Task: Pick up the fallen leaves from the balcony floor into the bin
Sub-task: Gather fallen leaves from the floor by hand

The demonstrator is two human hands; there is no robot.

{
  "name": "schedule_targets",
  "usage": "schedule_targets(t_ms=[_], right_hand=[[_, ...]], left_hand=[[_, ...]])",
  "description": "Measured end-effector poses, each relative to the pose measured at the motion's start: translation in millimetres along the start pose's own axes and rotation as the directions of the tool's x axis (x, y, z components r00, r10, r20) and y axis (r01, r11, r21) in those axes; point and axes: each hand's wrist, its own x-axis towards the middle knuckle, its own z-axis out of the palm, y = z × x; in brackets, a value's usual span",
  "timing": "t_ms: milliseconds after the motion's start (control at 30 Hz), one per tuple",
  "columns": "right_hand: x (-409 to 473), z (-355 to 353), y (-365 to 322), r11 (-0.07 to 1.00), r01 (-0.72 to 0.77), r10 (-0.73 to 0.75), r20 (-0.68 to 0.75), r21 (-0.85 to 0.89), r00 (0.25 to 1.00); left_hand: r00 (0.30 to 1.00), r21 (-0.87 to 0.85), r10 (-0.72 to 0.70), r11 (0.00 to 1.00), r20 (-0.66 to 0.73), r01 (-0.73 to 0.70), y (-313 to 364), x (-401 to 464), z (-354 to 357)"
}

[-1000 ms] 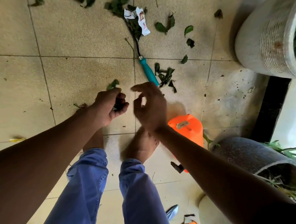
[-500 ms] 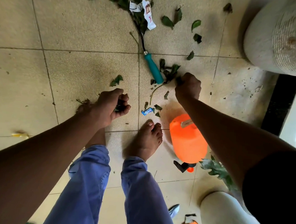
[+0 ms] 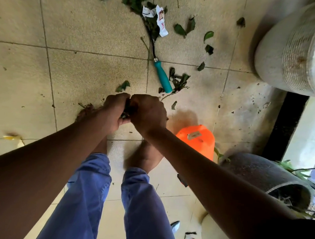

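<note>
Dark green fallen leaves lie scattered over the beige tiled balcony floor, thickest at the far side, where small curled pieces and a few leafy twigs surround a hand tool with a teal plastic handle and a crumpled white paper wrapper. One single leaf lies just beyond the hands. The left hand and right hand meet knuckle to knuckle above the floor, both with fingers curled, gripping a small dark wad of leaves between them; only a sliver of that wad shows. An orange plastic container on the right is partly covered by the right forearm. A large pale ribbed planter at far right is cut off by the edge. No bin can be made out with certainty.
</note>
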Motion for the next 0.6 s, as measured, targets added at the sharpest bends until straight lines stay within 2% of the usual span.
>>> schedule_targets(t_ms=[100, 167, 233, 300, 367, 400, 500, 533, 600], right_hand=[[-3.4, 9.4, -16.8, 0.989, 0.054, -0.043, 0.082, -0.137, 0.996], [-3.2, 6.9, -23.2, 0.984, 0.101, -0.074, 0.178, -0.148, 0.981], [-0.8, -1.7, -24.5, 0.991, 0.117, -0.094, 0.284, -0.067, 0.954], [2.1, -10.9, -19.6, 0.990, 0.051, -0.090, 0.320, 0.129, 0.943], [5.1, -15.3, -5.9, 0.939, -0.034, -0.027, 0.173, 0.341, 0.984], [8.6, -15.5, 2.6, 0.933, -0.023, 0.008, 0.042, 0.359, 0.999], [33.0, -17.9, 41.2, 0.987, -0.047, 0.088, -0.274, 0.153, 0.958], [42.5, -19.7, 56.0, 0.993, -0.095, 0.112, -0.323, 0.069, 0.940], [59.5, -20.3, 83.9, 0.980, -0.181, 0.148, -0.324, -0.076, 0.934]], left_hand=[[0.999, -0.056, -0.034, 0.998, 0.015, 0.035, -2.0, -2.4, -5.3], [1.000, -0.021, -0.012, 1.000, 0.016, 0.013, -3.5, -1.0, -10.5], [1.000, 0.078, 0.018, 0.997, -0.004, -0.017, -5.0, 1.1, -16.8], [0.999, 0.143, 0.041, 0.989, -0.027, -0.037, -4.8, 1.0, -19.3], [0.998, 0.146, 0.065, 0.987, -0.027, -0.061, 0.0, -2.9, -13.9], [0.997, 0.150, 0.077, 0.986, -0.030, -0.071, 3.1, -4.2, -9.8], [0.994, 0.202, 0.095, 0.976, -0.045, -0.084, 10.5, -3.3, 0.8], [0.995, 0.204, 0.091, 0.976, -0.044, -0.080, 11.5, -1.6, 2.1], [0.997, 0.197, 0.071, 0.978, -0.033, -0.063, 12.1, 1.8, 2.3]])
